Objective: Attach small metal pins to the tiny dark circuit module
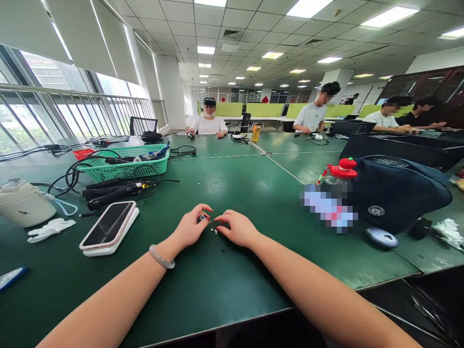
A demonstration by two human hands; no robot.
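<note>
Green tabletop (217, 285) below mid-frame holds tiny pale pieces (214, 231), probably best handled low, between the left hand (191, 224), closed on a small dark-and-pale part (202, 218), and the right hand (239, 228), thumb and fingers apart.

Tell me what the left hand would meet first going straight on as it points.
Most likely the right hand, facing the left hand across a narrow gap. Small pale pieces lie close by; depth leaves unclear whether they would be brushed first.

A green basket (145, 168) stands beyond a phone (109, 222), a red-lidded bottle (341, 172) beside a navy bag (402, 191).
</note>
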